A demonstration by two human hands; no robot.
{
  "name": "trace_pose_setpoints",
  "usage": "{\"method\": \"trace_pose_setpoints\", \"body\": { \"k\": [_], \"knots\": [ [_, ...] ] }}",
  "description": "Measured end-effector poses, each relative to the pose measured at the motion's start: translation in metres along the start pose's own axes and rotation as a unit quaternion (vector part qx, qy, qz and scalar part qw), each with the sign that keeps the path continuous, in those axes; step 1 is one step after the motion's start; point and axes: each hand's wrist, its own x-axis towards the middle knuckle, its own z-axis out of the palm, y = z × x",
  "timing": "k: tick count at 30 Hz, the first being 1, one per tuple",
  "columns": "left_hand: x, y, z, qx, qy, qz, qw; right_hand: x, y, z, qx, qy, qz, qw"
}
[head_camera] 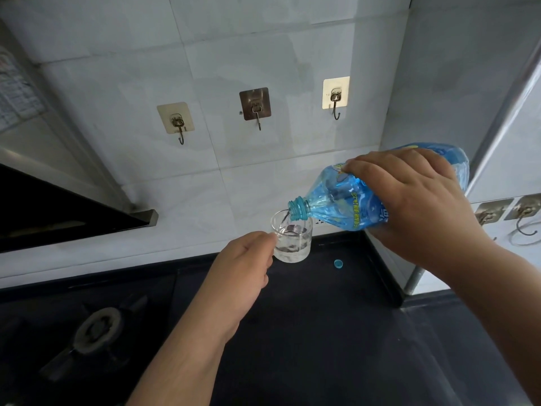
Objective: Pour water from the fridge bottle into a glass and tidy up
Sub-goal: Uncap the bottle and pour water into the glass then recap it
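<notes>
While the right hand [415, 206] tilts the blue plastic bottle [351, 200], fingers wrapped around it, water entering the clear glass [292, 244], left hand [243, 259] fingers pinching its side, blue cap [338, 263] on the dark bench [322, 332].

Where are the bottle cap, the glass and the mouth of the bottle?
bottle cap [338, 263]: head view, on its blue top.
glass [295, 253]: head view, on its lower wall, right of the fingers.
bottle mouth [298, 210]: head view, on the threaded blue neck.

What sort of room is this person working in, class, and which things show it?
Most likely a home kitchen: a gas burner set in the dark counter, a tiled wall with stick-on hooks, and what looks like a range hood on the left.
</notes>
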Motion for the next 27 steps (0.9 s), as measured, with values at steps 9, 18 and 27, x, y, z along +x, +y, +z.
{"method": "trace_pose_setpoints", "body": {
  "k": [9,18,27],
  "knots": [
    [0.012,-0.011,0.006,-0.006,0.008,-0.010,1.000,-0.017,0.004,0.023,0.089,-0.065,0.127,0.986],
    [0.019,-0.034,0.020,0.024,-0.001,-0.012,1.000,-0.070,0.008,0.091,0.233,-0.140,0.317,0.909],
    [0.042,-0.107,0.036,0.058,-0.047,-0.062,0.995,-0.156,-0.010,0.187,0.283,-0.265,0.441,0.809]
  ]
}}
